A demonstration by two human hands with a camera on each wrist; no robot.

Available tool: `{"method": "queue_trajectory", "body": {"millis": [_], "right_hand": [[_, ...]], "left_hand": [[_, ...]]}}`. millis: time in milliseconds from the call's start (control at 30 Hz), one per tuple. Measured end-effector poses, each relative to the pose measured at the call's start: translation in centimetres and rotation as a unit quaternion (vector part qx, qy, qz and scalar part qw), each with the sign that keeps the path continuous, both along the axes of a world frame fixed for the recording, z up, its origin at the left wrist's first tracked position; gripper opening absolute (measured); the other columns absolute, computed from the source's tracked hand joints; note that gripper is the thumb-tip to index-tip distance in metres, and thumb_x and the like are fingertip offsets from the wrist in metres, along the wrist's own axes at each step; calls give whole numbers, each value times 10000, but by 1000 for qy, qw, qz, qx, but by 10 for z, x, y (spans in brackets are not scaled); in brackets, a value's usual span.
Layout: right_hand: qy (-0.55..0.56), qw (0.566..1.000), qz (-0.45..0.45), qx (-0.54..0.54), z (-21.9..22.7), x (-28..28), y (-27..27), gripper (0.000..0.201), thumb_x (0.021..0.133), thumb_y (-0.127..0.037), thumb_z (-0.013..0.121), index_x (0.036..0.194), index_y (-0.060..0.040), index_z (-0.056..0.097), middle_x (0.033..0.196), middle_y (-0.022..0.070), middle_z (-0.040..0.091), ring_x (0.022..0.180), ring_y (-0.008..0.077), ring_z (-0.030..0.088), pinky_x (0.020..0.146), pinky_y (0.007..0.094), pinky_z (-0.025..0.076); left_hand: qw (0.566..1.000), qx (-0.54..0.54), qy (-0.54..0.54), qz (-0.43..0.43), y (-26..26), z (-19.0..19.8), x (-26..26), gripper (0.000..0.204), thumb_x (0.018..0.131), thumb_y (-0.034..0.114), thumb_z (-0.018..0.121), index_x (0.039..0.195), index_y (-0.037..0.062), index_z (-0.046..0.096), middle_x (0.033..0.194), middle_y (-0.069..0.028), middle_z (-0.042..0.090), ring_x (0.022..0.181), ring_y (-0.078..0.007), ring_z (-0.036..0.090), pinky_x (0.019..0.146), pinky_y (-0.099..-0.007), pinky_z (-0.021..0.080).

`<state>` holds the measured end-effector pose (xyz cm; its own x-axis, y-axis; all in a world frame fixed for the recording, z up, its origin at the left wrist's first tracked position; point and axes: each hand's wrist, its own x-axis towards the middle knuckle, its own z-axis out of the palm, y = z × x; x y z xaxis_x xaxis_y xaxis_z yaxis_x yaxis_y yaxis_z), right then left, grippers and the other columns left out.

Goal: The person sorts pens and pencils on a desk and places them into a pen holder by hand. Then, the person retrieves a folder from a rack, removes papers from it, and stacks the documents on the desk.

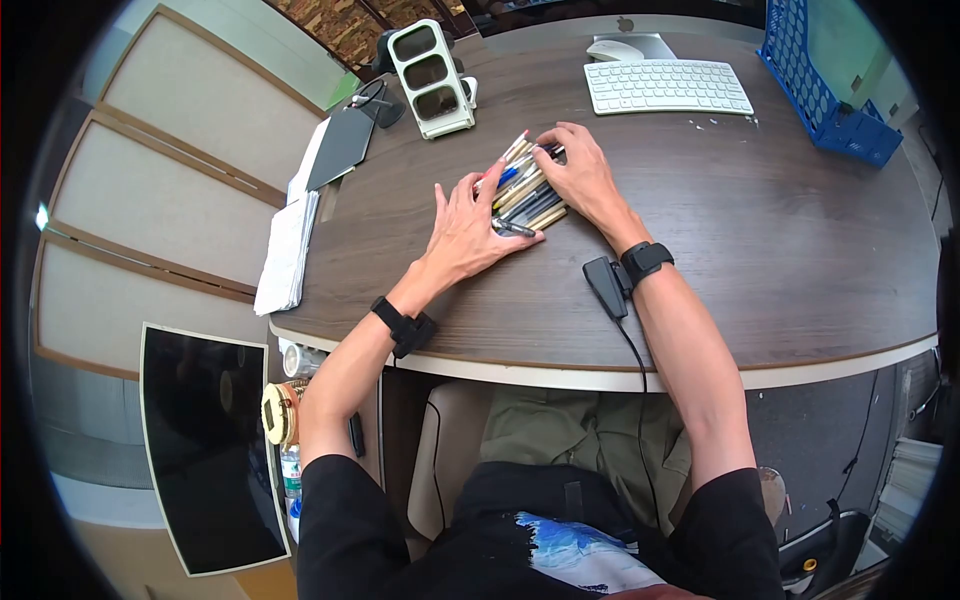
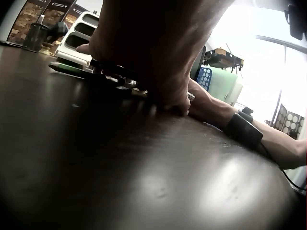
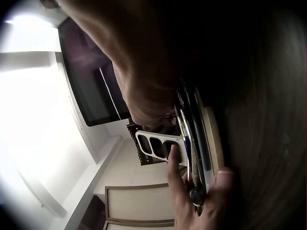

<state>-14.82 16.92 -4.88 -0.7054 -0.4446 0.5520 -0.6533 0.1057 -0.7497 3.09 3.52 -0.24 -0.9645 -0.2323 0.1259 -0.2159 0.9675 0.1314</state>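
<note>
A pile of pens and pencils [image 1: 528, 195] lies slantwise on the dark wooden desk between my two hands. Along its left side is my left hand [image 1: 463, 228], fingers spread, with the thumb stretched across the near ends. The right wrist view shows that left hand [image 3: 199, 211] with thumb and forefinger wide apart around the pen ends. My right hand [image 1: 585, 175] bends its fingers and thumb over the far right ends. Dark, blue and wood-coloured barrels [image 3: 194, 139] run side by side between the hands. In the left wrist view my left hand [image 2: 148, 52] hides most of the pile.
A white holder with three dark compartments [image 1: 428, 78] stands beyond the pile. Further back are a white keyboard [image 1: 668, 87], a mouse [image 1: 615, 50] and a blue rack [image 1: 850, 135]. Papers [image 1: 287, 250] lie at the left edge. A cable hangs from the right wrist device [image 1: 606, 287].
</note>
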Motion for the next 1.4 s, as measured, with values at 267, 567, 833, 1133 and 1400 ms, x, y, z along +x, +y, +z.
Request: {"method": "queue_trajectory", "body": {"millis": [267,567,833,1133,1400], "right_hand": [[-67,993,95,20,13,2,7,365,1013,-348,701,1192,-36,765,1354,194,692,1253,378,681,1089,454,537],[-74,991,107,23,8,2,6,417,1025,-397,676,1255,-59,756,1346,187,692,1250,373,679,1086,447,535],[-75,979,187,36,20,5,16,505,1052,-427,670,1376,-39,691,1476,185,652,1505,369,517,1235,463,424],[-22,999,31,-4,8,4,3,465,1046,-380,665,1322,-9,711,1424,247,636,1328,416,618,1134,494,496],[-100,990,96,27,20,8,16,425,1098,-381,606,1324,-37,712,1385,199,663,1275,399,656,1094,460,521]], "left_hand": [[999,28,-34,-7,3,12,-20,1262,799,823,779,1750,187,246,1553,-296,510,1501,-467,453,1246,-792,228],[994,-82,-70,11,10,19,-30,1246,821,921,662,1734,159,290,1498,-289,552,1476,-462,490,1248,-788,214],[992,-115,-53,-8,11,9,-50,1193,842,886,683,1591,-14,451,1374,-273,592,1285,-425,582,1133,-598,430],[999,-17,-24,-25,13,14,-57,1163,807,776,805,1554,-39,444,1374,-253,561,1262,-415,558,1123,-521,476],[999,16,-14,-37,13,15,-46,1284,740,805,835,1640,21,363,1492,-267,509,1410,-437,499,1171,-580,438]]}}
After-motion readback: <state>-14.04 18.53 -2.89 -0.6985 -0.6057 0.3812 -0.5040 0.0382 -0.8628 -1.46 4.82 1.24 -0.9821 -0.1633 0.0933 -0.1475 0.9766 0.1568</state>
